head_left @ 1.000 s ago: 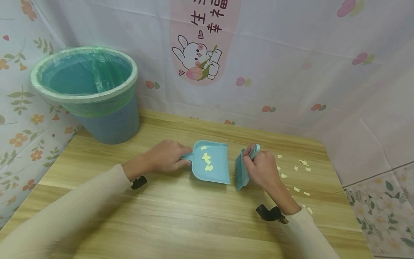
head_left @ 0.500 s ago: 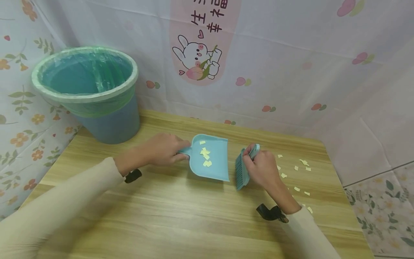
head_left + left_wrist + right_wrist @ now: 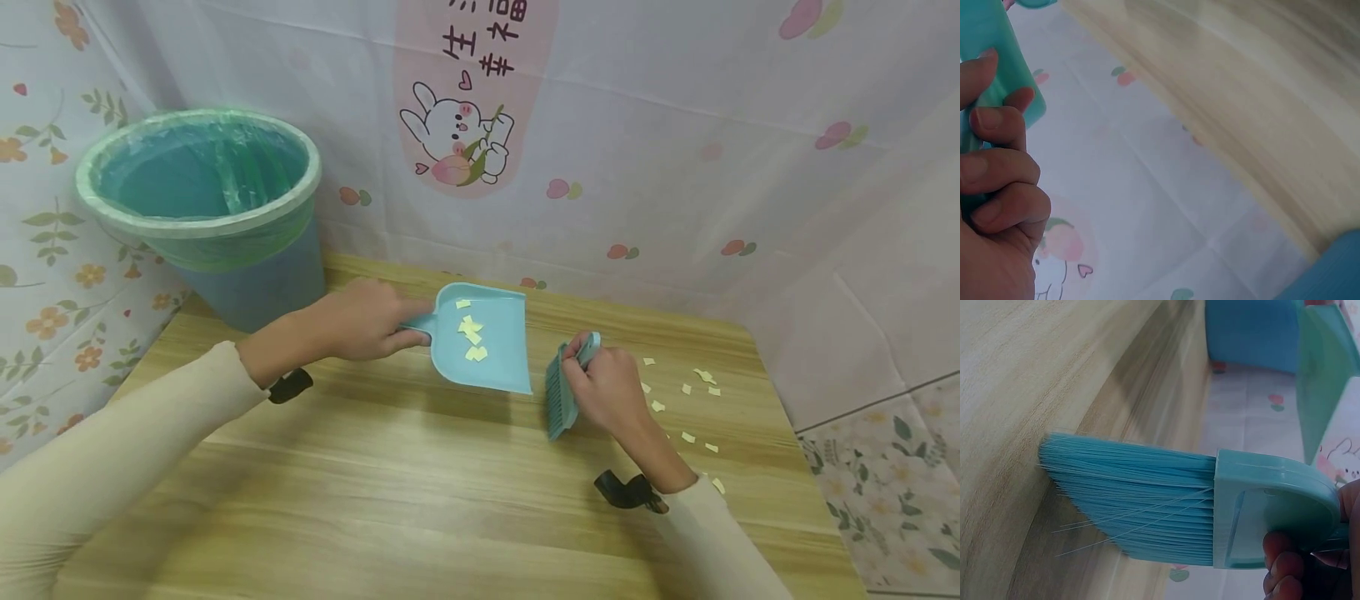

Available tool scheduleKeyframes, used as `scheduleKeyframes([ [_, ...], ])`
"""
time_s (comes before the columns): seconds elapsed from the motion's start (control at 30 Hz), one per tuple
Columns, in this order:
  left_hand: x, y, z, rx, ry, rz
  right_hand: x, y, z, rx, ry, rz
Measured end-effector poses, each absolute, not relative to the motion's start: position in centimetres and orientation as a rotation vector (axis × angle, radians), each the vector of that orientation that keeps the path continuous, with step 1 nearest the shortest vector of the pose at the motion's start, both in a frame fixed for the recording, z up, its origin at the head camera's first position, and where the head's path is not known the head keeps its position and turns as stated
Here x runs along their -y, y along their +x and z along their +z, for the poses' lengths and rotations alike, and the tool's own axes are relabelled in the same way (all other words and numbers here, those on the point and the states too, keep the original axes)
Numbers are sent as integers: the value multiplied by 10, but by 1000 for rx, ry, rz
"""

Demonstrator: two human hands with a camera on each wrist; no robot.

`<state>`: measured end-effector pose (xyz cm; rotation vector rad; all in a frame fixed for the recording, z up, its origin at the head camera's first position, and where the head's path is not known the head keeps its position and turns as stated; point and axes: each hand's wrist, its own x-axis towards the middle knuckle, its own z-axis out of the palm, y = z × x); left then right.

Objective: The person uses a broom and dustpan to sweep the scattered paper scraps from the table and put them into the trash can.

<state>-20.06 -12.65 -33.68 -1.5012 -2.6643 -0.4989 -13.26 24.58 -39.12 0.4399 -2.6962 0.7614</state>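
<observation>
Head view, read with twelve at its top edge, shows me the left hand (image 3: 356, 321) gripping the dustpan (image 3: 502, 342) by its handle; my left wrist view shows the fingers curled round it. The dustpan sits near the middle of the head view, held above the table (image 3: 450, 508), its lip towards three o'clock, with a few pale yellow scraps (image 3: 471, 331) lying in it. At four o'clock from it, near that lip, I see the brush (image 3: 561, 396), its handle gripped in the right hand (image 3: 609, 387), bristles pointing down at the table. More loose scraps (image 3: 705, 377) lie at three o'clock from the brush. Well apart, at ten o'clock from the dustpan, stands a blue bin (image 3: 262, 298) with a green liner (image 3: 240, 248) over its rim. Behind everything, at twelve o'clock, hangs a white printed cloth (image 3: 637, 125).
</observation>
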Motion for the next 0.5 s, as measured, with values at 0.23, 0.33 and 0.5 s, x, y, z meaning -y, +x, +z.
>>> scheduleKeyframes([
  [0.23, 135, -203, -321, 2659, -1473, -481, -247, -134, -392, 2690, 445, 773],
  [0.33, 139, -203, -315, 2682, -1434, -455, -247, -134, -392, 2685, 444, 780],
  [0.5, 148, -201, -306, 2719, -1364, -425, -247, -134, -392, 2684, 440, 786],
])
